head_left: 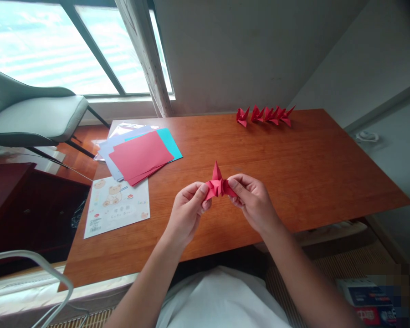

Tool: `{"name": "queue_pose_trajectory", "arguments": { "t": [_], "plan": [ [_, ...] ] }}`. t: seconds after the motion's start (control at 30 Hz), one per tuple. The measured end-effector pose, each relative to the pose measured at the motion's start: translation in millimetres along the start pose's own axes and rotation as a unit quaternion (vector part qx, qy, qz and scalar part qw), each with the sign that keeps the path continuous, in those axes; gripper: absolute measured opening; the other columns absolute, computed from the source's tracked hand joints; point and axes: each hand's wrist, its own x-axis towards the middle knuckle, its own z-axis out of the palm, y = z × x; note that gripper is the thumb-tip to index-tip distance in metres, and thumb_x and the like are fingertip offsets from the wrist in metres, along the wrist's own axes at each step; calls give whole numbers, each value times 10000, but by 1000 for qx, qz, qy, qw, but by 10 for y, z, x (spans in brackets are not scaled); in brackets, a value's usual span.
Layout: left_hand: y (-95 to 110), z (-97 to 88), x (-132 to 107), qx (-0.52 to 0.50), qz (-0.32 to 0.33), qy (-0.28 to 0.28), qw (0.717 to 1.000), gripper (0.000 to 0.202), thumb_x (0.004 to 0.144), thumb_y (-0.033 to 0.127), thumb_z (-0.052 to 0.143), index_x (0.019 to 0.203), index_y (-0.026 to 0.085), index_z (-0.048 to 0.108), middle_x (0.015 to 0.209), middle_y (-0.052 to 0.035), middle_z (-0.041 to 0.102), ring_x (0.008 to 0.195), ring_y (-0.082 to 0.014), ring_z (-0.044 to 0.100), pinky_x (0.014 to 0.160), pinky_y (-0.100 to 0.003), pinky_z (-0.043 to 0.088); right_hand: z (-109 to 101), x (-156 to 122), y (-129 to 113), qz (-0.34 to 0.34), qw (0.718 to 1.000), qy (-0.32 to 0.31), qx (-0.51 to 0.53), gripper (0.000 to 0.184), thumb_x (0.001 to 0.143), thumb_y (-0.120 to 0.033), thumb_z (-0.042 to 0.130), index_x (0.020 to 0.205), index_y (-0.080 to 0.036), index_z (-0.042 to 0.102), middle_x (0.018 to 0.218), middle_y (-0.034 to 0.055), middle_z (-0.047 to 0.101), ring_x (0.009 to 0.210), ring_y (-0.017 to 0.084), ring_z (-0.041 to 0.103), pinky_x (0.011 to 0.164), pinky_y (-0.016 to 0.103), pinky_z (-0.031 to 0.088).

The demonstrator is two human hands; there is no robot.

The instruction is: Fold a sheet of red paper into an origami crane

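A red origami crane [217,186] is held up above the wooden table, one pointed tip standing upward and a part spread to each side. My left hand [189,206] pinches its left side between thumb and fingers. On the opposite side, my right hand [253,197] grips the right part in the same way. Both hands are closed on the folded paper, and the fingertips behind it are partly hidden. Toward the far edge of the table stands a row of several finished-looking red paper cranes [271,115].
Red paper sheets [141,155] lie fanned over blue ones on the left of the wooden table [310,168]. A white sheet with a bear drawing [118,207] is nearer me. Beyond the left edge stands a chair [37,116] by the window.
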Motion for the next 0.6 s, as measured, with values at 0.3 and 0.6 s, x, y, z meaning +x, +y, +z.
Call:
{"name": "queue_pose_trajectory", "arguments": {
  "t": [0.3,0.6],
  "plan": [
    [152,-230,56,110,-67,-139,982,351,897,406,690,687,137,611,555,38,444,535,-67,325,538,-234,225,-214,35,-248,40,979,-135,-144,249,893,-403,705,805,-171,684,644,-28,572,532,64,456,478,207,315],
    [231,-276,125,156,-89,-186,966,346,914,413,670,718,131,632,588,30,464,554,-71,343,549,-243,235,-255,106,-426,85,956,-188,-206,280,901,-430,684,821,-162,686,606,-35,545,547,71,452,484,200,317]
  ]
}}
